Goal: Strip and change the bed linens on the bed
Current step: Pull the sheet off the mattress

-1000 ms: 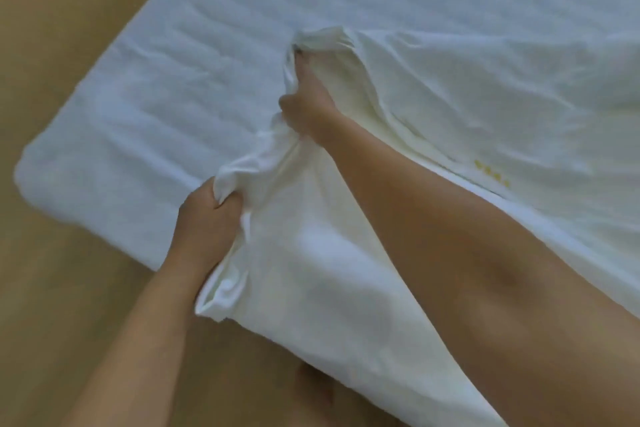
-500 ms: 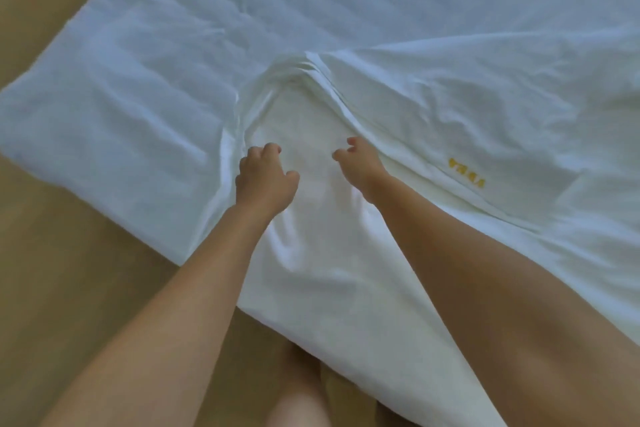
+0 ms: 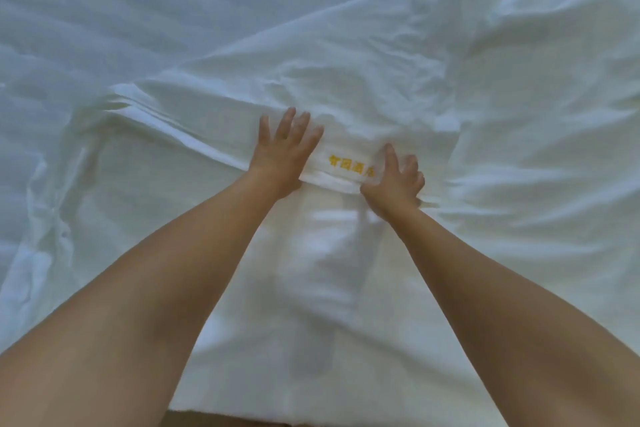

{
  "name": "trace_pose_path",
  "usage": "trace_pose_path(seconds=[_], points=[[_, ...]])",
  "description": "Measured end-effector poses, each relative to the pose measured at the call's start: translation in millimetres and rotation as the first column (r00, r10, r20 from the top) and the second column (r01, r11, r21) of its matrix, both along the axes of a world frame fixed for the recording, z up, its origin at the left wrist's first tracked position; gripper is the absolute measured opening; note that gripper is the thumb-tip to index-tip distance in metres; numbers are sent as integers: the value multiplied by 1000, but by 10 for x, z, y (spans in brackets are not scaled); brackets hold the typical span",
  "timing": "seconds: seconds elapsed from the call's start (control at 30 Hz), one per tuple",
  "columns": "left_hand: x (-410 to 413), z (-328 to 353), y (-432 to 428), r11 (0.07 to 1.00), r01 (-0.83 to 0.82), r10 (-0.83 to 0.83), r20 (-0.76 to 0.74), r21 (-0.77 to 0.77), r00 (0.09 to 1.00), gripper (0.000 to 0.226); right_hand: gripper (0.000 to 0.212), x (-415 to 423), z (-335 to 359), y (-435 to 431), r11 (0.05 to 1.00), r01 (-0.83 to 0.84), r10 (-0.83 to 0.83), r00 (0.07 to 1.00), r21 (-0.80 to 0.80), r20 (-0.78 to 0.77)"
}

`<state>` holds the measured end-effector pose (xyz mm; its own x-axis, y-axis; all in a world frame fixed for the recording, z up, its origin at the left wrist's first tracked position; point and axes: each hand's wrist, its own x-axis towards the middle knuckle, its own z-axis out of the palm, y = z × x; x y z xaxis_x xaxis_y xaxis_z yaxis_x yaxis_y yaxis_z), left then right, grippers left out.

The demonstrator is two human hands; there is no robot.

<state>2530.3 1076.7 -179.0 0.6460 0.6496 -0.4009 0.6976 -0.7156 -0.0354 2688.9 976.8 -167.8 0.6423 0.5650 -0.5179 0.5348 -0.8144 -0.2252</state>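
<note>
White sheet [image 3: 381,87] lies rumpled across the bed, its folded hem running across mid-frame, with yellow embroidered lettering [image 3: 351,166] on it between the hands. Left hand [image 3: 284,149] lies flat on the hem, fingers straight and spread. Right hand [image 3: 394,184] presses on the hem, fingers splayed and slightly bent. Quilted mattress pad [image 3: 104,10] is exposed at upper left.

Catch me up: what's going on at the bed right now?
A person is working a white sheet over the quilted mattress. The left hand lies flat with fingers spread on the sheet's folded hem, just left of the yellow lettering. The right hand sits on the hem just right of it; whether it pinches the cloth is unclear. The sheet lies rumpled, not yet spread smooth.
</note>
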Motion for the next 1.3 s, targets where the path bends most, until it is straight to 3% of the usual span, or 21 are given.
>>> trace_pose_path(seconds=[0.13, 0.27, 0.33, 0.4, 0.57, 0.63, 0.7, 0.73, 0.77, 0.87, 1.0, 1.13, 1.3], points=[[331, -175, 40, 995, 95, -95, 15, -4, 995, 89, 84, 163, -133, -63, 998, -38, 40, 998, 41, -52], [502, -87, 80, 972, 167, -189, 129, 168, 973, 38, 79, 198, -199, -32, 989, -22, 33, 997, 149, -72], [616, 8, 230, 993, 84, -98, 191, 82, 977, 23, 78, 204, -178, 12, 974, -26, 45, 996, 226, -76], [702, 108, 464, 1000, -7, 11, 249, -17, 968, 23, 79, 195, -106, 115, 950, -65, 91, 993, 306, -71], [513, 571, 1555, 980, -78, 16, 319, 183, 948, 26, 85, 108, 196, 894, 857, -350, 339, 936, 379, 98], [307, 824, 2207, 902, -341, 248, 328, 266, 911, 35, 83, 2, 354, 1331, 828, -346, 333, 937, 441, 110], [42, 1027, 2747, 745, -599, 497, 354, 294, 792, 43, 81, -137, 476, 1692, 797, -325, 326, 941, 509, 89], [-72, 1061, 2905, 691, -651, 561, 336, 314, 757, 47, 80, -210, 511, 1808, 786, -326, 337, 938, 525, 78], [-164, 1058, 2976, 684, -654, 582, 298, 323, 757, 52, 79, -281, 527, 1881, 780, -329, 353, 934, 532, 60], [-335, 881, 2782, 809, -522, 502, 142, 270, 853, 66, 75, -477, 481, 1908, 795, -332, 389, 921, 507, -8], [-387, 485, 2379, 914, -387, 386, 32, 124, 922, 57, 71, -613, 286, 1774, 846, -344, 401, 914, 407, -61], [-317, 177, 2137, 937, -347, 349, 28, -41, 937, 64, 68, -607, 88, 1639, 906, -323, 362, 927, 273, -103], [-254, -51, 2030, 940, -339, 342, 65, -50, 938, 91, 66, -666, -130, 1487, 924, -340, 359, 929, 177, -86]])
